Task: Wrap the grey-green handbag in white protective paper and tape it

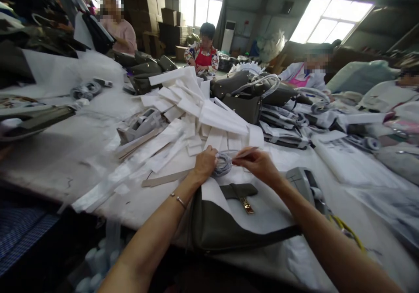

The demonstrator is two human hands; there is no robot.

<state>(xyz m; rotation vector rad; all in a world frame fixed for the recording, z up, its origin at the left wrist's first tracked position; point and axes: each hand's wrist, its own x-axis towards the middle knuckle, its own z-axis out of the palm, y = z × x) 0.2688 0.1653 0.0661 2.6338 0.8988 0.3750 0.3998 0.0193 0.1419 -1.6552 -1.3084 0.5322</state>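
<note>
Before you, the dark olive, leather-like handbag [216,232] is smooth with a low sheen, and its gold-coloured clasp [247,206] gleams like polished metal. The white sheet [271,214] on the bag looks smooth and matt, paper or thin foam; which, you cannot tell. The round grey coil [224,164] seems wrapped in slightly glossy plastic film, while the long beige strip [168,178] looks flat and matt. The heaped white strips [186,105] resemble matt paper. Your slim bracelet [178,199] is shiny metal; the brown boxes [142,11] are dull cardboard.
</note>
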